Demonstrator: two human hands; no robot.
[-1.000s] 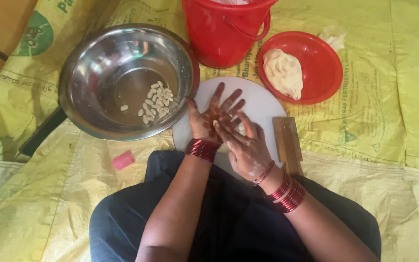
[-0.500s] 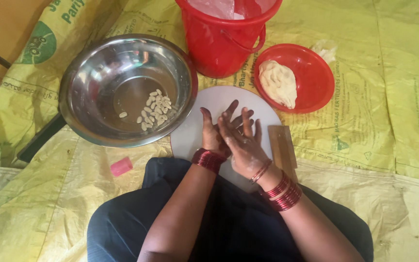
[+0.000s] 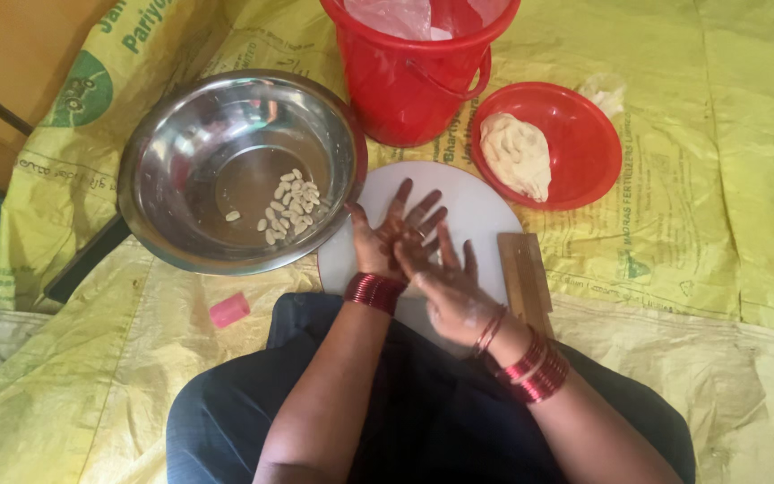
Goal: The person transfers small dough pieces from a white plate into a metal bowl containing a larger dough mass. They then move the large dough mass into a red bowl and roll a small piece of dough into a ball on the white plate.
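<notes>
While I sit on the floor over yellow sacking [image 3: 692,296], both my hands are flat and spread wide over the round white board [image 3: 477,211] in front of my lap. My left hand [image 3: 391,235] lies palm up on the board, fingers fanned toward the far side. My right hand [image 3: 445,285] is laid across it, palm down, fingers open; whether anything sits pressed between the two palms I cannot tell. Red bangles [image 3: 374,291] ring my left wrist, more on the right. Just left of the board, touching its edge, a steel bowl [image 3: 181,152] holds a small heap of pale shaped dough pieces [image 3: 290,204]. Far from me, just beyond the board, stands a red bucket [image 3: 409,85]. To the right of that, a red plate [image 3: 584,143] carries a lump of pale dough [image 3: 517,154]. A small wooden block [image 3: 524,278] lies at the board's right edge. A pink bit [image 3: 228,309] lies on the sacking near left of my knee.
</notes>
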